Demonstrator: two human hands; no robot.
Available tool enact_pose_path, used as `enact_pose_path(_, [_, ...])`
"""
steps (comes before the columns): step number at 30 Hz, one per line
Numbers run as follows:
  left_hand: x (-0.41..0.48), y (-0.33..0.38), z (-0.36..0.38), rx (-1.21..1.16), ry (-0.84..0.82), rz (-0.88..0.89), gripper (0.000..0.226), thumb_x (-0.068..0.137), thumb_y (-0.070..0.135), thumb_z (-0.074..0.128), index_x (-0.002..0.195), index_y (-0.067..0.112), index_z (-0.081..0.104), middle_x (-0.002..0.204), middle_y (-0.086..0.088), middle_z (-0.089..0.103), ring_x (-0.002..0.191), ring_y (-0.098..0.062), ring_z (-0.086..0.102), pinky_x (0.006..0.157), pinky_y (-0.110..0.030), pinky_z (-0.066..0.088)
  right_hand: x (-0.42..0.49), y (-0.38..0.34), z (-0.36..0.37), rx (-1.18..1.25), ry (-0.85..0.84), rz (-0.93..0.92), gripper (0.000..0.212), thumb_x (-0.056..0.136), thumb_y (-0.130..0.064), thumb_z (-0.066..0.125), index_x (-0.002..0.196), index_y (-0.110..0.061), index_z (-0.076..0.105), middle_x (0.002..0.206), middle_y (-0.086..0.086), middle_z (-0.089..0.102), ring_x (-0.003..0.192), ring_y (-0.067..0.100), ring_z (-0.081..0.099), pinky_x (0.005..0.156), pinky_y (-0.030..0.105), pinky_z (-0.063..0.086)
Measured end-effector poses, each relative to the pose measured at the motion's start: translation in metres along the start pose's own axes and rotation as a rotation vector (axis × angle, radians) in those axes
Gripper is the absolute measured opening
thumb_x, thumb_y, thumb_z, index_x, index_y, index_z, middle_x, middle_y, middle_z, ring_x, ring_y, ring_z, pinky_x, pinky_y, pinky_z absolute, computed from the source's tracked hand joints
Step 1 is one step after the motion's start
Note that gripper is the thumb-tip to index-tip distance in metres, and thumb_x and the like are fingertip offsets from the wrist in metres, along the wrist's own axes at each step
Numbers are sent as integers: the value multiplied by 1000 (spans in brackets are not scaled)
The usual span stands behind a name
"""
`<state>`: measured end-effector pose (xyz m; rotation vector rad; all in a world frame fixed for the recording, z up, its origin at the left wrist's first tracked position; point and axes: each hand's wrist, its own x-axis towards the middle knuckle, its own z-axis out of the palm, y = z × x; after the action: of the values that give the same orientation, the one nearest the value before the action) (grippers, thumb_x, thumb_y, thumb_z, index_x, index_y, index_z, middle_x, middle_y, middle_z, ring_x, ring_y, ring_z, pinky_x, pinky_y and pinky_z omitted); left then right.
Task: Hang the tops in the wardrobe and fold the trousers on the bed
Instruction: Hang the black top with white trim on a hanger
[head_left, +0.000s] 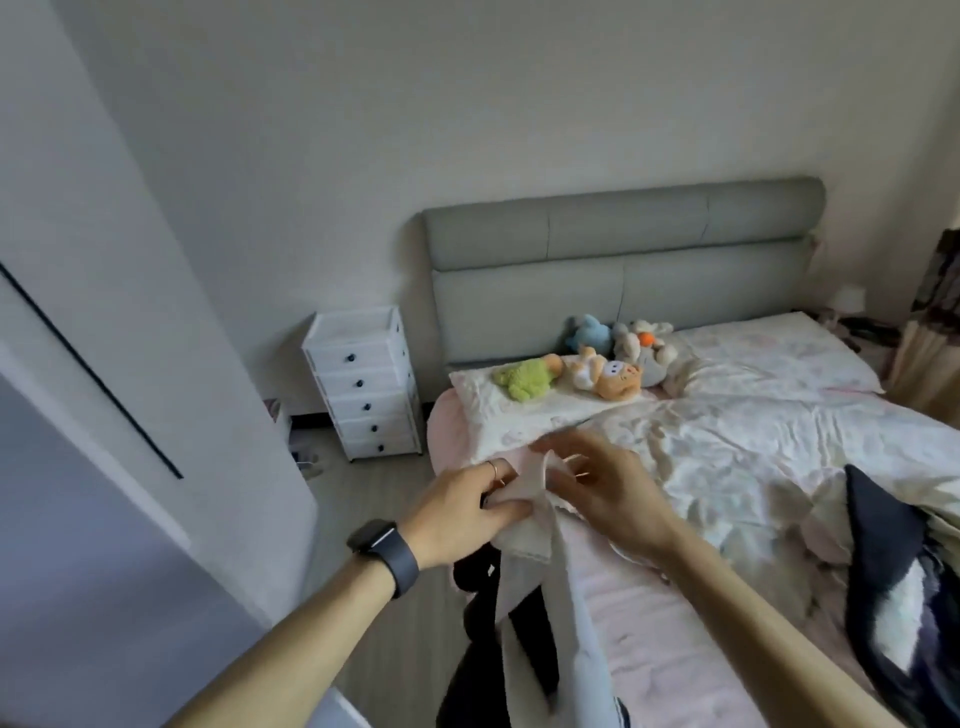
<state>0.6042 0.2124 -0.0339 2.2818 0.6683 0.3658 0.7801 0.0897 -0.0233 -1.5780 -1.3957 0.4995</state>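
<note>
A pale cream garment (550, 587) hangs down over the near left corner of the bed (675, 634). My left hand (462, 512), with a dark watch on the wrist, grips its top edge. My right hand (602, 483) pinches the fabric just to the right of it, fingers spread. A black garment (530, 623) hangs behind the cream one and is partly hidden by it. A dark navy garment with a white patch (893, 587) lies on the bed at the right. The white wardrobe door (130, 364) stands at the left.
Several plush toys (597, 369) lie on the pillows by the grey headboard (623, 270). A white chest of drawers (363, 384) stands left of the bed. A crumpled floral duvet (753, 431) covers the mattress. A strip of wooden floor (384, 649) runs between wardrobe and bed.
</note>
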Motion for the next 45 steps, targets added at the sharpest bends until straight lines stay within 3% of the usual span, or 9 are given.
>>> enact_pose_path(6, [-111, -31, -14, -297, 278, -231, 17, 92, 32, 71, 79, 34, 61, 68, 22, 65, 62, 9, 56, 57, -10, 40, -49, 17, 87, 22, -309, 130, 64, 76, -59, 76, 132, -46, 48, 122, -29, 61, 110, -7, 60, 89, 12, 47])
enact_pose_path(11, [-203, -52, -39, -308, 445, -371, 22, 93, 28, 70, 85, 15, 54, 61, 18, 54, 57, 0, 46, 54, -14, 36, -67, 27, 145, -349, -463, 71, 2, 93, -27, 66, 91, -28, 66, 81, -14, 62, 82, 14, 60, 70, 22, 41])
enact_pose_path(18, [-362, -86, -82, -219, 543, -635, 38, 82, 29, 80, 108, 18, 54, 99, -1, 68, 87, -9, 63, 79, -33, 51, -53, -30, 221, -360, -350, 9, 12, 101, -27, 54, 107, -20, 60, 95, 10, 72, 91, 44, 64, 66, 33, 34])
enact_pose_path(22, [-440, -94, -95, -298, 645, -740, 61, 81, 17, 82, 131, 24, 49, 115, 8, 68, 103, -5, 66, 85, -24, 55, -47, -91, 257, -148, -333, -48, 6, 97, -32, 59, 91, -33, 58, 87, -6, 69, 77, 18, 60, 61, 23, 35])
enact_pose_path(27, [-493, -87, -106, -151, 712, -825, 30, 80, 27, 83, 105, 26, 66, 97, 10, 74, 89, -5, 68, 74, -19, 54, -53, -146, 312, 40, -476, -27, 7, 98, -28, 56, 98, -23, 60, 91, -10, 65, 82, 5, 59, 64, 15, 41])
enact_pose_path(32, [-541, -81, -110, -50, 943, -901, 22, 76, 35, 83, 88, 30, 65, 88, 16, 72, 82, -2, 66, 64, -15, 49, -48, -186, 371, 187, -702, -34, 17, 98, -34, 57, 97, -17, 59, 89, -5, 63, 74, 11, 56, 61, 25, 41])
enact_pose_path(39, [-599, -80, -115, 6, 1062, -1041, 59, 77, 30, 85, 126, 38, 54, 112, 17, 66, 102, -2, 63, 84, -21, 52, -32, -214, 436, 357, -1188, -35, 40, 98, -10, 61, 123, -41, 59, 106, 10, 71, 92, 30, 67, 78, 36, 51])
enact_pose_path(42, [-606, -77, -113, 156, 1031, -1097, 28, 80, 35, 80, 105, 39, 69, 93, 24, 70, 90, 7, 63, 76, -16, 48, -33, -217, 458, 187, -1210, -278, 40, 99, -9, 57, 115, -44, 68, 109, -8, 70, 106, 18, 63, 85, 23, 48])
enact_pose_path(45, [-612, -74, -106, 219, 1079, -1215, 13, 81, 38, 80, 86, 39, 69, 78, 21, 68, 80, 7, 61, 69, -16, 47, -27, -225, 480, 118, -1535, -300, 40, 97, -11, 61, 112, -46, 71, 116, -20, 66, 113, 13, 61, 90, 30, 56])
